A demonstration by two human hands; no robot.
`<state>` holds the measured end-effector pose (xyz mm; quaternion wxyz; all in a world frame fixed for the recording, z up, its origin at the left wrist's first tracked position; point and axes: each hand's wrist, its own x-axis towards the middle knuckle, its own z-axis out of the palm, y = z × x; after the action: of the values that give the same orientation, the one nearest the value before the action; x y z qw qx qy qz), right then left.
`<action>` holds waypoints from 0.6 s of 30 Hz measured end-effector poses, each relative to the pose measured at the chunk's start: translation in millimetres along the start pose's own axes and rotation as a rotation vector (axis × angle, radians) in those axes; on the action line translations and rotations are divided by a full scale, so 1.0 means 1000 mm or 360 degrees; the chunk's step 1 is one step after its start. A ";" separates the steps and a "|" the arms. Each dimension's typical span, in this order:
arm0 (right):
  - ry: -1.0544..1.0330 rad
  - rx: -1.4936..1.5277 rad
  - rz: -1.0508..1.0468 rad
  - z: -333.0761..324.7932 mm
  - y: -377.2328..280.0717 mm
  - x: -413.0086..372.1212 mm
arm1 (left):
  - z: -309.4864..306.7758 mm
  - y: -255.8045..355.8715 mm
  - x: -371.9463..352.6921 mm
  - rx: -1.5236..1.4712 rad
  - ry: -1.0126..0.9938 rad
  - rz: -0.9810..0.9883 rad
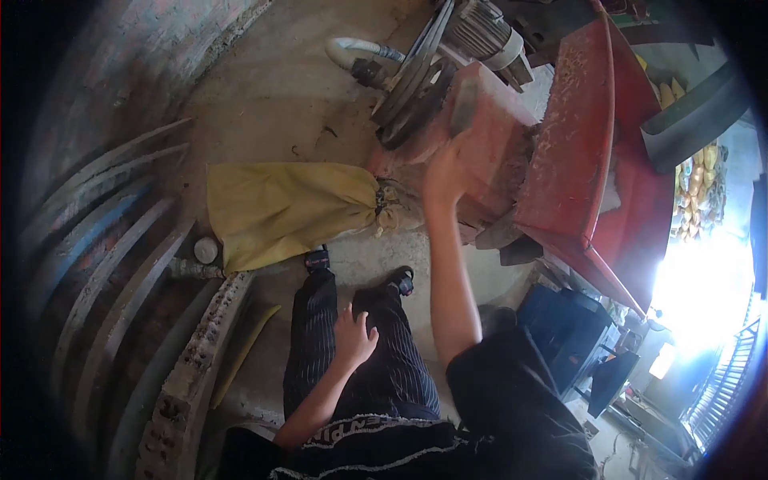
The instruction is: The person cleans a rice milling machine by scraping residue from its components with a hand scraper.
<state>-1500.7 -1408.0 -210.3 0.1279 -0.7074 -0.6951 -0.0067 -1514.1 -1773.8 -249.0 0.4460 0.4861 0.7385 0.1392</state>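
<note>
My right hand (446, 178) reaches out over the red machine housing (488, 128), near a dark pulley wheel (416, 104). It is smeared by motion, so its fingers and any contact cannot be made out. In front of my striped trousers (312, 344), my left hand (354, 340) hangs with its fingers apart and nothing in it. A yellow cloth bag (288, 208) lies on the floor, its gathered neck tied at the machine's lower side. Above the housing to the right stands a red metal hopper (568, 136) with a worn, scraped wall.
An electric motor (484, 36) sits behind the pulley, with drive belts between them. A pale hose (352, 46) curves nearby. Curved metal bars (112, 280) line the left side. Dark box-shaped equipment (564, 332) stands at right, near a bright barred opening (720, 376).
</note>
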 end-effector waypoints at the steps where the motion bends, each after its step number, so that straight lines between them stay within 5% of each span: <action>1: -0.0042 -0.0053 0.0027 -0.010 -0.001 -0.031 | 0.004 -0.004 -0.001 0.0115 -0.0033 -0.0022; 6: -0.0346 -0.0189 0.0175 -0.033 0.027 -0.085 | -0.005 -0.002 0.002 0.0110 0.0014 -0.0017; 12: 0.0353 0.0059 -0.0045 0.026 0.060 -0.053 | 0.008 -0.008 -0.005 0.0071 -0.0067 -0.0041; 18: -0.0017 0.0380 -0.0015 0.012 0.057 -0.112 | 0.018 -0.001 -0.008 0.0103 -0.0051 0.0027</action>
<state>-1450.6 -1515.2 -253.0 0.2074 -0.6839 -0.6950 0.0793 -1500.1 -1785.0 -255.8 0.4406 0.5087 0.7312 0.1113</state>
